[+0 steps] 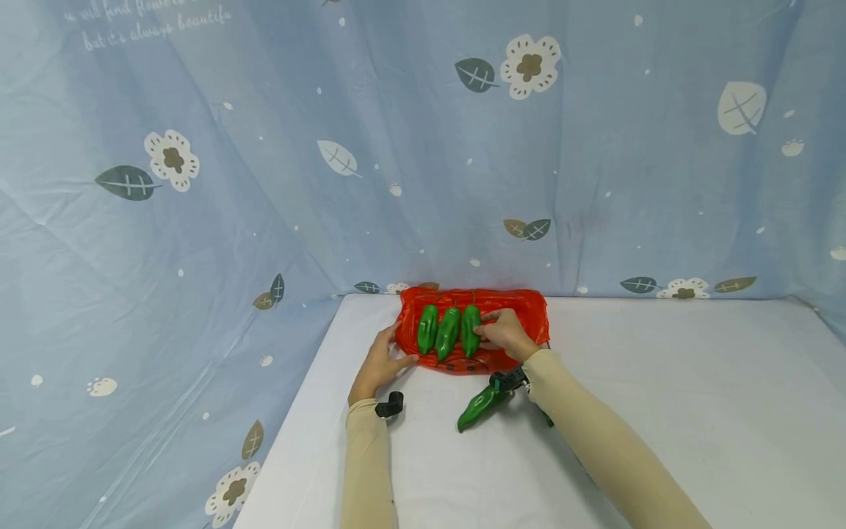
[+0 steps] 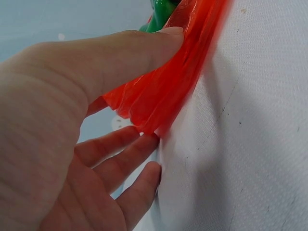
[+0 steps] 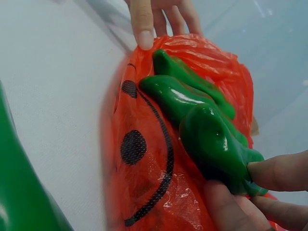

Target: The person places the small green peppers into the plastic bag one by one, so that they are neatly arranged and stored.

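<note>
A red plastic bag (image 1: pixel 509 301) with black printed marks lies flat on the table. Side by side on it are three green peppers: a left one (image 1: pixel 427 330), a middle one (image 1: pixel 447 335) and a right one (image 1: pixel 470 332). My right hand (image 1: pixel 507 334) pinches the right pepper between thumb and fingers, as the right wrist view also shows. At the bag's left edge is my left hand (image 1: pixel 378 365), its thumb (image 2: pixel 144 50) touching the red plastic and its other fingers loosely extended beside the gathered edge.
Nearer the front, another green pepper (image 1: pixel 481 408) lies on the white table (image 1: pixel 661 411), partly under the right wrist. A further bit of green (image 1: pixel 548 418) shows beside the right sleeve, mostly hidden. A blue patterned cloth (image 1: pixel 410 147) hangs behind and to the left.
</note>
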`<state>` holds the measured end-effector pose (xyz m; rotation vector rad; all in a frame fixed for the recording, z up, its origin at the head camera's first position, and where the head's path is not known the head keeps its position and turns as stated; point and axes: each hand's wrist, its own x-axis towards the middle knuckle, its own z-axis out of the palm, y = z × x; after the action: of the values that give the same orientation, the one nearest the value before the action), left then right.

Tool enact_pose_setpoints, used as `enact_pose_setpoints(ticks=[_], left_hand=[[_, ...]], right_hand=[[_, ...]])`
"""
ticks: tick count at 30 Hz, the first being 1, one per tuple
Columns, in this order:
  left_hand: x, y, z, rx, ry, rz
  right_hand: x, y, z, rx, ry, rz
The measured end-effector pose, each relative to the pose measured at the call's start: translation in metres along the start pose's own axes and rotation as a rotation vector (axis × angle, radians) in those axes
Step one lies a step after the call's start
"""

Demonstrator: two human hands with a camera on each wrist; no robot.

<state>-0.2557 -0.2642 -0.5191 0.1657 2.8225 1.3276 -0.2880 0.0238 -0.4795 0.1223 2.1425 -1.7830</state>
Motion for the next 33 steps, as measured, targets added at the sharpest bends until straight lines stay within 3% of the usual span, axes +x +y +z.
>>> enact_pose_setpoints(ticks=[22, 33], left_hand=[[-0.0016, 0.0015, 0.0002, 0.009, -0.007, -0.014], [-0.0027, 0.002, -0.0005, 0.004, -0.003, 0.006]], right_hand=[[0.0017, 0.0087, 0.0037, -0.049, 0.02, -0.01], [0.0005, 0.0082, 0.0053, -0.064, 0.017, -0.007]])
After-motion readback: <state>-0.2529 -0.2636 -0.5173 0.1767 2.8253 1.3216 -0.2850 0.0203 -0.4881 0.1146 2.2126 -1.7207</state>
